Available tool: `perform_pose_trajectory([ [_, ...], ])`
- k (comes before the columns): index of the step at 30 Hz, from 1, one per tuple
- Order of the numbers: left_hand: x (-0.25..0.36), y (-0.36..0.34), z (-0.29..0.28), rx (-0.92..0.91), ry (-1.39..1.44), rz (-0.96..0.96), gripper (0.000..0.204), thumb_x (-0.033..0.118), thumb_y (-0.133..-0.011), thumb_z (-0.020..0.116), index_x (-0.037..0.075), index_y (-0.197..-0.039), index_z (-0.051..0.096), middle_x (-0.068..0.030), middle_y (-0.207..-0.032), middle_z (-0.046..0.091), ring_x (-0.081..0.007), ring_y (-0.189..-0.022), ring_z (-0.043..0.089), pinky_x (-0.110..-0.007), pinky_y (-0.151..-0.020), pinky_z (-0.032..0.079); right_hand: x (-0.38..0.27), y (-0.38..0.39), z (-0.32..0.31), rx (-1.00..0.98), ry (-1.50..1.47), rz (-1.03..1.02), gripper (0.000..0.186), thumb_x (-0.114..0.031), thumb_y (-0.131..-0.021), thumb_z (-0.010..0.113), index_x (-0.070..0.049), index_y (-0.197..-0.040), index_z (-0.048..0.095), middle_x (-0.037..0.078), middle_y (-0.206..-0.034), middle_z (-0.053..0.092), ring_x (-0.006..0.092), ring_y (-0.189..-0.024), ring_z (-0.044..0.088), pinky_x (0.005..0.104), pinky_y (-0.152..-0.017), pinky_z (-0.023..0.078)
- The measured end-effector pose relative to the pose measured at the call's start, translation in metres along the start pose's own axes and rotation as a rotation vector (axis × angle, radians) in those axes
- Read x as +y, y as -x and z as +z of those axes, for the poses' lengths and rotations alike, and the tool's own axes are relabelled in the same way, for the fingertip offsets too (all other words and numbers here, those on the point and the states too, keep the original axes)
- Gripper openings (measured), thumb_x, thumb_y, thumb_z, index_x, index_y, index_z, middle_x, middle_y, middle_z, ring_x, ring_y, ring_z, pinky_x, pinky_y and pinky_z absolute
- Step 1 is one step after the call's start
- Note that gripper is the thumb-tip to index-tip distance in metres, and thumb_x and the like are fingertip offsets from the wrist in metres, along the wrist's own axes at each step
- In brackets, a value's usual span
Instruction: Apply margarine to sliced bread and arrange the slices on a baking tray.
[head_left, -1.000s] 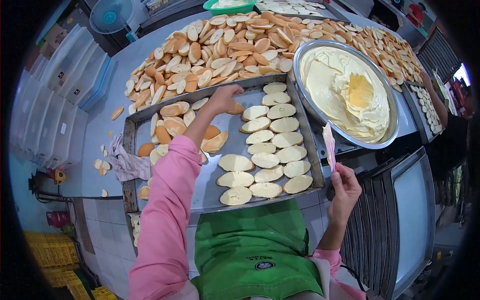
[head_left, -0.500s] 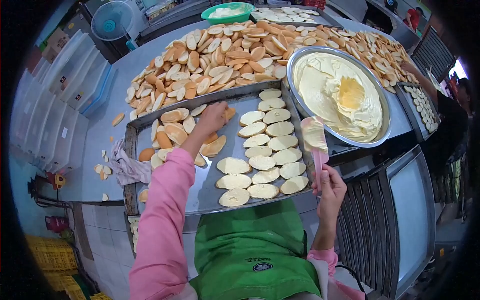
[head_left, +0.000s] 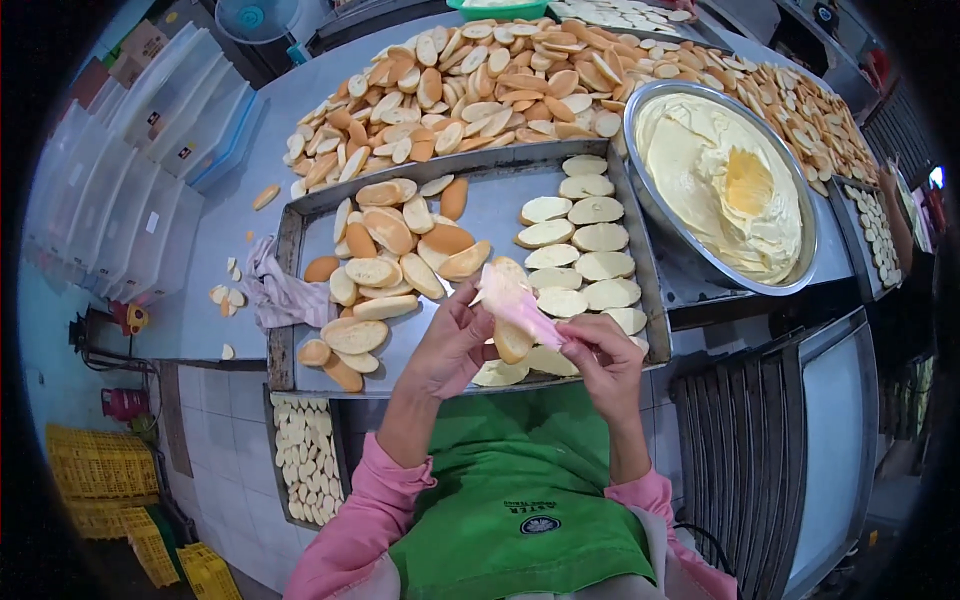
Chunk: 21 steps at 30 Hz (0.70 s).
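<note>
Over the near edge of a metal tray (head_left: 480,188), my left hand (head_left: 452,342) grips an oval bread slice (head_left: 513,343). My right hand (head_left: 603,362) holds a pink spatula (head_left: 532,318) by its handle, its cream-smeared blade lying across the slice. Rows of cream-coated slices (head_left: 600,237) fill the tray's right side. Plain bread slices (head_left: 388,232) lie loosely heaped on its left. Right of the tray stands a large metal bowl (head_left: 632,130) of pale yellow cream (head_left: 690,180), with a scooped hollow in it.
A big heap of bread slices (head_left: 500,95) spreads behind the tray. Clear plastic boxes (head_left: 130,190) and a crumpled cloth (head_left: 280,287) are at left. A green basin (head_left: 500,10) is at the back. Below stand another filled tray (head_left: 305,460) and yellow crates (head_left: 100,470).
My left hand has come from the plain slices toward me with one slice. My right hand has brought the spatula leftward from beside the bowl onto that slice. The view has shifted.
</note>
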<state>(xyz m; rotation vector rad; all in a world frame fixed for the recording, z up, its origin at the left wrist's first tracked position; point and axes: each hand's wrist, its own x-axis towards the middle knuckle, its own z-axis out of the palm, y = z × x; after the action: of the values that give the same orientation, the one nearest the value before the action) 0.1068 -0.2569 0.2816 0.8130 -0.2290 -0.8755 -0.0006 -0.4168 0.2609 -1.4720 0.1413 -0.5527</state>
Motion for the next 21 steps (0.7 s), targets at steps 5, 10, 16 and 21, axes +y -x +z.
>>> perform_pose_trajectory([
  [5,-0.003,0.001,-0.010,0.020,0.074,0.083,0.065,0.018,-0.079,0.062,0.009,-0.131,0.025,-0.0137,-0.120,0.048,-0.0211,-0.102,0.055,-0.032,-0.079,0.053,-0.006,-0.004,-0.020,0.038,0.442,-0.201,0.021,0.003,-0.068,0.065,-0.005,-0.088,0.067,0.006,-0.081,0.060,0.0155,-0.074,0.054,0.0245,-0.063,0.043],
  [10,0.003,-0.006,-0.008,0.002,-0.083,0.251,0.067,0.015,-0.075,0.066,0.012,-0.129,0.027,-0.0161,-0.121,0.047,-0.0229,-0.105,0.053,-0.034,-0.081,0.052,-0.020,0.003,-0.023,0.199,0.511,-0.078,0.020,0.001,-0.067,0.066,-0.006,-0.085,0.068,0.007,-0.077,0.059,0.0178,-0.072,0.054,0.0263,-0.062,0.043],
  [16,0.006,-0.006,-0.007,0.095,-0.103,0.230,0.067,0.025,-0.077,0.063,0.013,-0.131,0.024,-0.0158,-0.122,0.046,-0.0232,-0.106,0.052,-0.033,-0.082,0.050,-0.019,0.011,-0.042,0.075,0.517,0.014,0.019,0.004,-0.064,0.066,-0.005,-0.081,0.068,0.006,-0.073,0.060,0.0161,-0.071,0.055,0.0256,-0.063,0.043],
  [21,-0.015,-0.003,0.002,0.058,-0.128,0.038,0.076,0.038,-0.071,0.065,0.014,-0.130,0.024,-0.0119,-0.119,0.047,-0.0196,-0.105,0.053,-0.031,-0.083,0.049,-0.008,0.008,-0.026,0.147,0.431,-0.093,0.020,0.004,-0.064,0.067,-0.006,-0.081,0.068,0.006,-0.074,0.060,0.0165,-0.071,0.055,0.0258,-0.063,0.042],
])
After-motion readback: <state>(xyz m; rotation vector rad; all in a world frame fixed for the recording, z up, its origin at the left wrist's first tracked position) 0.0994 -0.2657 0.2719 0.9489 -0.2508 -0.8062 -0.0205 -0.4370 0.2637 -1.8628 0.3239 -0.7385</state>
